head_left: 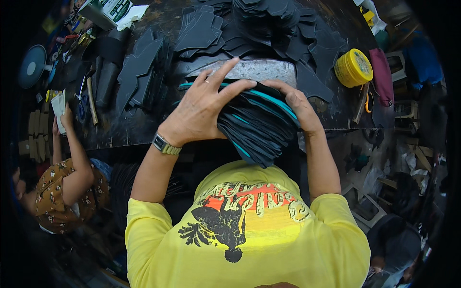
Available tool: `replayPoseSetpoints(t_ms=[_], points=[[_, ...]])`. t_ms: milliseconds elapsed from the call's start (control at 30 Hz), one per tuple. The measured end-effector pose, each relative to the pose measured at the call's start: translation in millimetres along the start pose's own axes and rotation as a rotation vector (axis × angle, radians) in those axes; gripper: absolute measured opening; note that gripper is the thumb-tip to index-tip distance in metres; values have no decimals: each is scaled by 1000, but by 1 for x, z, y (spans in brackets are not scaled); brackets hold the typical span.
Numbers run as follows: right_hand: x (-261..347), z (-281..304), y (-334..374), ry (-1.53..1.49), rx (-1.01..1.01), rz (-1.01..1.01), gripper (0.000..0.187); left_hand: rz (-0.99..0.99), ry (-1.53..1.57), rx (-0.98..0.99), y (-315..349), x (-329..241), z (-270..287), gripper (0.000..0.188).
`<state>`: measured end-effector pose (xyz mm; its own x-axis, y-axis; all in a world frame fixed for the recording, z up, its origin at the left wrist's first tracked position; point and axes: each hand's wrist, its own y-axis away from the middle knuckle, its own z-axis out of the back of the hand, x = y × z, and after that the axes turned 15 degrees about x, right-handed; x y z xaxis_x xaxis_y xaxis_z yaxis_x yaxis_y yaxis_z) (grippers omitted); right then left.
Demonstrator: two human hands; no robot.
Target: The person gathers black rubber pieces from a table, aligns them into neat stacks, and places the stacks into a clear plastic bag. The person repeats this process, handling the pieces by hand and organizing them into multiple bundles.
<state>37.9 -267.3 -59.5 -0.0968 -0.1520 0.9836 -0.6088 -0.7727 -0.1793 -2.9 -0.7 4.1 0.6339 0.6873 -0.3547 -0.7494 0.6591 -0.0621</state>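
Note:
A thick stack of dark cut pieces (259, 125), thin and flexible with a few teal edges showing, is held at the table's near edge in front of my chest. My left hand (201, 105) grips its left side, thumb over the top and index finger stretched up and away. Round the right end curls my right hand (300, 105), its thumb near the top edge. The layers fan and sag toward me. Just beyond the stack lies a worn grey metal slab (259, 69). Fingers under the stack are hidden.
Piles of dark cut sheets (199, 29) cover the far table (115, 134). A yellow tub (354, 68) stands right, beside maroon cloth (382, 77). At left are a wooden-handled tool (92, 101) and scissors (82, 103). Another person (72, 187) holds pale strips at far left.

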Motion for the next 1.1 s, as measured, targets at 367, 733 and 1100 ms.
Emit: replayPoseSetpoints(t_ms=[367,733,1100], points=[[2,-14,8,26,-1013,279,65,-11,102,-42,-12,4,0,126],[-14,-34,-25,60,-446,89,66,-7,113,28,-21,11,5,123],[-8,-32,24,540,-390,176,128,101,-49,-96,-38,-6,3,124]])
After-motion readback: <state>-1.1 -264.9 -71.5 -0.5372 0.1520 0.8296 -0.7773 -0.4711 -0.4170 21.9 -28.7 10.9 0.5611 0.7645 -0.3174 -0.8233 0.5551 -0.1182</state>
